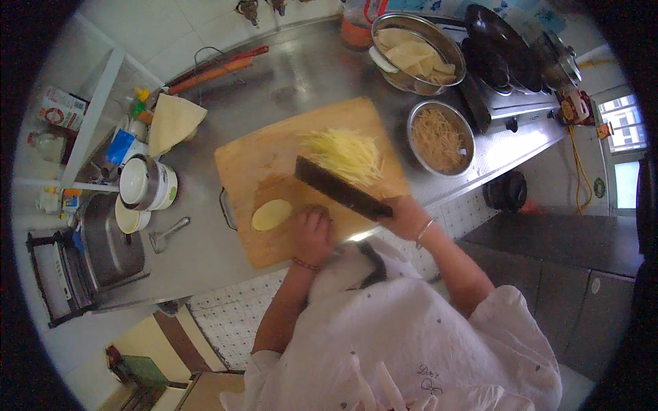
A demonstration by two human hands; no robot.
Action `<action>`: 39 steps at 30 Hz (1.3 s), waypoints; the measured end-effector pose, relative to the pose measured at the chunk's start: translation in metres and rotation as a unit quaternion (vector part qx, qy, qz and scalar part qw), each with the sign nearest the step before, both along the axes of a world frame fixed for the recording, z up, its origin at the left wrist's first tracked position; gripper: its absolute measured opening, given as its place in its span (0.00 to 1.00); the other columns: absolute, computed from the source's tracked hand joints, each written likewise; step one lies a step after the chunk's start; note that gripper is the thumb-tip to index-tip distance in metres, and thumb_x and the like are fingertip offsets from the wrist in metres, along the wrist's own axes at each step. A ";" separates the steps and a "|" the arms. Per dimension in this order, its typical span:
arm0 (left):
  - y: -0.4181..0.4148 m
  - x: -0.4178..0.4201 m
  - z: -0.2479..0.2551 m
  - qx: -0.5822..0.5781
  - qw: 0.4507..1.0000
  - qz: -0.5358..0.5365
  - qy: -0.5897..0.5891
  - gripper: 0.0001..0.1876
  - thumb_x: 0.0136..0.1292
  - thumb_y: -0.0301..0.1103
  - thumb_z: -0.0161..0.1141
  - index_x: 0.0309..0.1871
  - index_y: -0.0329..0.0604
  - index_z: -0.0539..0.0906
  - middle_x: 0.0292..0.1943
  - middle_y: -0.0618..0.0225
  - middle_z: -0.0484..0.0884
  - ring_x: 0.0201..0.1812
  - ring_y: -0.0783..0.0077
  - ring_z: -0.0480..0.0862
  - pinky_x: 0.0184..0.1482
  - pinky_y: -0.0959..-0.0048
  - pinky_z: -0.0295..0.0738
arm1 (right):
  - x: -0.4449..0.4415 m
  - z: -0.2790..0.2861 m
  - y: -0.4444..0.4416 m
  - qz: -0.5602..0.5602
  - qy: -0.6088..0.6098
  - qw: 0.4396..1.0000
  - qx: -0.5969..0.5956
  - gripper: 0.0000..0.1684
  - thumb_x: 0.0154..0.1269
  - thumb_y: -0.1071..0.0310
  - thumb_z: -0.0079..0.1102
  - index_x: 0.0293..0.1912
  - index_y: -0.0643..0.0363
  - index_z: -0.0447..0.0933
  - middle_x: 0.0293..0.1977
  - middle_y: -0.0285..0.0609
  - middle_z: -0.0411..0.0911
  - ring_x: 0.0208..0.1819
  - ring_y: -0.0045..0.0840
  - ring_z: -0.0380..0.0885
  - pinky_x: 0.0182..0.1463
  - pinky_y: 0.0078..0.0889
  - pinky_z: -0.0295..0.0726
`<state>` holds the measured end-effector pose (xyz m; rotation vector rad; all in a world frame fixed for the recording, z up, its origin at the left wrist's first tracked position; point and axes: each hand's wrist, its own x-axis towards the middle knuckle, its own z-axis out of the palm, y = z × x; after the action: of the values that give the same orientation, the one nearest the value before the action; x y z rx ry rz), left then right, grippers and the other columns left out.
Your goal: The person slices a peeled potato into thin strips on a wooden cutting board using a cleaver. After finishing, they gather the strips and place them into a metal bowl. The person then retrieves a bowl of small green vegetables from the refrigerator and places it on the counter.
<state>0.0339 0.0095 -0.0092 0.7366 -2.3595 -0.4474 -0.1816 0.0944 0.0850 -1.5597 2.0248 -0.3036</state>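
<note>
On the wooden cutting board (pixel 288 138) lies a heap of pale yellow shreds (pixel 349 154), apparently potato. A peeled potato piece (pixel 272 215), cut face up, rests near the board's left edge. My right hand (pixel 406 217) grips the handle of a cleaver (pixel 339 187); its dark, broad blade slants across the board just in front of the heap. Just right of the potato piece, my left hand (pixel 312 234) is low over the board's near part with the fingers curled. Whatever may be beneath those fingers is hidden.
A metal bowl of brownish shreds (pixel 438 141) stands right of the board. Behind it, a metal colander (pixel 378 31) holds pale sheets. A gas stove (pixel 519 110) with pans is at the right. Stacked bowls (pixel 136 182), a peeler-like utensil (pixel 168 234) and a sink (pixel 113 251) are left.
</note>
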 end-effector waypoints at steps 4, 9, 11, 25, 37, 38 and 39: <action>-0.001 -0.001 0.009 0.006 1.000 0.006 -0.002 0.12 0.54 0.31 0.56 0.39 0.33 0.79 0.45 0.55 0.76 0.49 0.50 0.74 0.52 0.56 0.71 | -0.008 0.022 -0.003 -0.062 -0.033 0.998 -0.001 0.14 0.52 0.62 0.59 0.37 0.60 0.78 0.26 0.55 0.77 0.30 0.48 0.77 0.37 0.44 0.76; 0.002 0.006 0.011 0.080 0.995 -0.013 -0.050 0.13 0.56 0.32 0.54 0.42 0.34 0.79 0.48 0.54 0.75 0.51 0.48 0.73 0.55 0.55 0.69 | -0.021 0.037 0.005 -0.122 -0.057 0.990 -0.041 0.11 0.53 0.66 0.59 0.34 0.63 0.77 0.24 0.56 0.75 0.25 0.45 0.76 0.31 0.39 0.74; 0.001 0.003 0.014 0.056 0.995 -0.026 -0.084 0.13 0.57 0.32 0.54 0.44 0.34 0.79 0.49 0.53 0.75 0.51 0.48 0.73 0.56 0.56 0.69 | -0.023 0.047 0.008 -0.123 -0.050 0.990 -0.038 0.11 0.53 0.64 0.58 0.32 0.61 0.76 0.23 0.55 0.75 0.27 0.48 0.76 0.32 0.44 0.74; -0.060 0.032 0.016 0.146 0.961 0.220 -0.082 0.19 0.46 0.35 0.65 0.44 0.41 0.79 0.47 0.56 0.76 0.50 0.51 0.73 0.53 0.56 0.69 | -0.009 0.050 0.015 -0.049 0.014 0.998 0.031 0.09 0.55 0.61 0.55 0.33 0.55 0.76 0.25 0.51 0.78 0.29 0.47 0.77 0.35 0.48 0.76; -0.070 0.067 0.023 0.185 0.943 0.231 -0.152 0.16 0.40 0.29 0.70 0.35 0.45 0.78 0.44 0.64 0.81 0.53 0.56 0.74 0.57 0.57 0.64 | -0.026 0.033 -0.009 -0.004 0.103 0.993 0.064 0.10 0.56 0.60 0.53 0.35 0.52 0.78 0.27 0.50 0.79 0.32 0.46 0.78 0.37 0.48 0.77; -0.068 0.067 0.026 0.180 0.943 0.229 -0.161 0.15 0.41 0.29 0.70 0.34 0.44 0.77 0.41 0.64 0.81 0.51 0.56 0.75 0.55 0.58 0.65 | -0.027 0.033 -0.010 -0.002 0.107 0.992 0.066 0.10 0.56 0.59 0.54 0.35 0.52 0.78 0.27 0.50 0.79 0.32 0.46 0.78 0.37 0.48 0.77; -0.066 0.065 0.034 0.175 0.943 0.228 -0.168 0.14 0.42 0.29 0.70 0.32 0.44 0.77 0.39 0.64 0.81 0.50 0.57 0.75 0.54 0.59 0.66 | -0.028 0.033 -0.010 0.000 0.111 0.991 0.069 0.10 0.56 0.59 0.54 0.35 0.52 0.78 0.27 0.50 0.79 0.32 0.46 0.78 0.37 0.48 0.77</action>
<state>0.0991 -0.0564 0.0244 1.5931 -2.3268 -0.5754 -0.2098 0.0846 0.1180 -1.5646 2.1623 0.0132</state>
